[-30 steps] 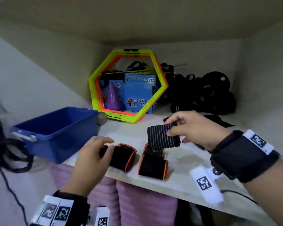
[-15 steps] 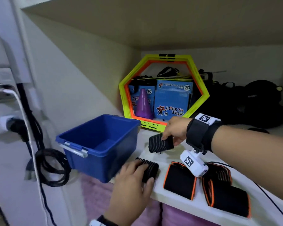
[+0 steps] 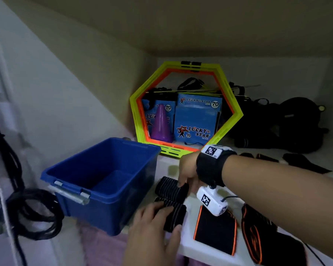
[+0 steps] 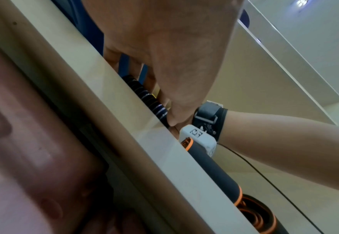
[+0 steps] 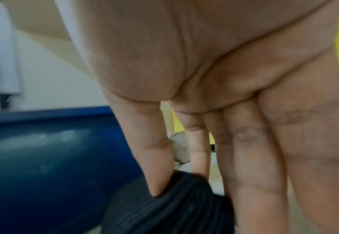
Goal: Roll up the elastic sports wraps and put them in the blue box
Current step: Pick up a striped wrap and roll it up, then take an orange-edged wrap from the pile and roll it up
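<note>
The blue box (image 3: 104, 194) stands open and empty at the shelf's left end. My right hand (image 3: 182, 184) pinches a black striped rolled wrap (image 3: 169, 189) just right of the box, low over the shelf; the right wrist view shows the thumb (image 5: 154, 174) dug into that wrap (image 5: 174, 205). My left hand (image 3: 161, 219) grips a second striped wrap (image 3: 176, 214) at the shelf's front edge, fingers on top and thumb at its near side. Two black wraps with orange edges (image 3: 215, 233) (image 3: 267, 244) lie to the right.
A yellow and orange hexagon frame (image 3: 233, 104) leans at the back with blue packets and a purple cone (image 3: 161, 125) behind it. Black gear (image 3: 288, 127) is piled at the back right. Black cables (image 3: 33, 210) hang left of the box. Shelf board (image 4: 144, 126).
My right hand has brought its striped wrap down and nearer, beside the box and close to the left hand's wrap. My left hand stays on its wrap.
</note>
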`<state>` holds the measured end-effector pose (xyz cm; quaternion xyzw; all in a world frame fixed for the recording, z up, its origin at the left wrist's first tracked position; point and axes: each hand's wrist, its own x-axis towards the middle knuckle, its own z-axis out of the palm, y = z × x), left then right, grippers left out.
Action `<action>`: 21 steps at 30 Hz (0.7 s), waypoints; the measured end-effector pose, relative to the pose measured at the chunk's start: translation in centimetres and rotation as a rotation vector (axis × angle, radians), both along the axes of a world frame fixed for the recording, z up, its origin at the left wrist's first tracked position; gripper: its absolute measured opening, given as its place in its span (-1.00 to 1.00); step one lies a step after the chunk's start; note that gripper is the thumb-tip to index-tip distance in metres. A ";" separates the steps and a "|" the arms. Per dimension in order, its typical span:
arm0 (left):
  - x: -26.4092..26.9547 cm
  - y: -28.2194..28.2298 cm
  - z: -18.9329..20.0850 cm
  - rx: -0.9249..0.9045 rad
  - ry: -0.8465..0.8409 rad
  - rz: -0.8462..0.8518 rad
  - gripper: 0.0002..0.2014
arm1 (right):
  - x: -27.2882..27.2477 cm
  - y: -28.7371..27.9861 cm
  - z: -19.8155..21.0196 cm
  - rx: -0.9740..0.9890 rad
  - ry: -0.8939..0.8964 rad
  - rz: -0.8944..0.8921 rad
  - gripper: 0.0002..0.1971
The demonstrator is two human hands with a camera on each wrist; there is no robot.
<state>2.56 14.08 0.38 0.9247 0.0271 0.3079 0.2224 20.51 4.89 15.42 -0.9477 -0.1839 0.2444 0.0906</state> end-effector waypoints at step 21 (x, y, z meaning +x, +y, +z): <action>10.6 -10.0 15.2 0.468 0.165 -0.378 -0.64 | 9.3 -31.6 5.3 0.045 -0.253 -0.359 -0.74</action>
